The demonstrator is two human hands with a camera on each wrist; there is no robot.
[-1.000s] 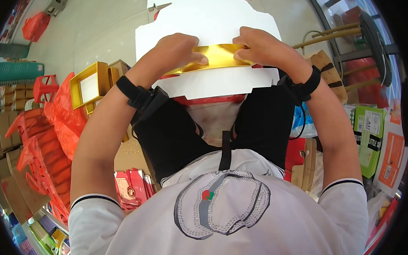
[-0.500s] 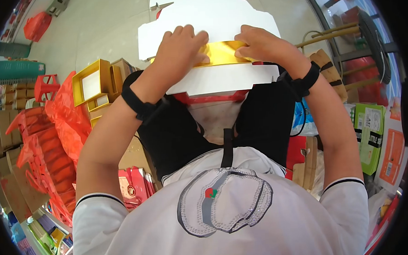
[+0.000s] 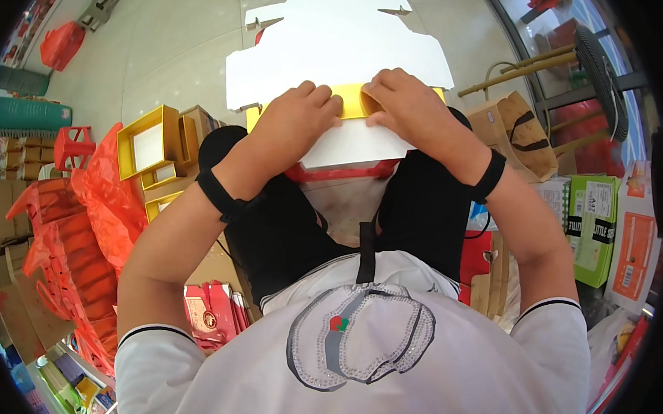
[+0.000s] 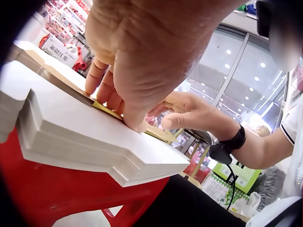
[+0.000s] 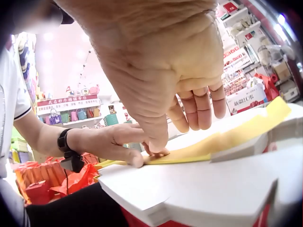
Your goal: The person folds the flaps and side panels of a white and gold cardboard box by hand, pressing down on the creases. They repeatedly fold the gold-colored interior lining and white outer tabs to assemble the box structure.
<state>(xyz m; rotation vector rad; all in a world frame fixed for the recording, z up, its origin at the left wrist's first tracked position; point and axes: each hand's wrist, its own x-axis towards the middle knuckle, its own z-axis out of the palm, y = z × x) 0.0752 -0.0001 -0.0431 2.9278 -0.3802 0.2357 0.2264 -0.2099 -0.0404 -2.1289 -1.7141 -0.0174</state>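
Observation:
A long, shiny gold strip (image 3: 352,101) lies across a stack of white die-cut cardboard sheets (image 3: 338,49). My left hand (image 3: 297,120) is at its left part. In the left wrist view the thumb (image 4: 135,124) presses down at the near edge, and the fingers bend over the far side, pinching the strip. My right hand (image 3: 412,107) spans the strip just to the right. In the right wrist view its fingers (image 5: 202,111) hang loosely above the far side, thumb pointing down. Between the hands the gold surface bends upward.
A red stool (image 4: 75,194) supports the sheets between the knees. Gold box parts (image 3: 148,145) and red plastic bags (image 3: 109,192) lie at the left, with red printed packets (image 3: 213,314) nearer. Brown paper bags (image 3: 511,134), green boxes (image 3: 593,227) and a fan (image 3: 601,84) are at the right.
Both hands have come closer together along the gold strip and sit lower in view. The left hand let its earlier end grip go and moved inward; the right moved left.

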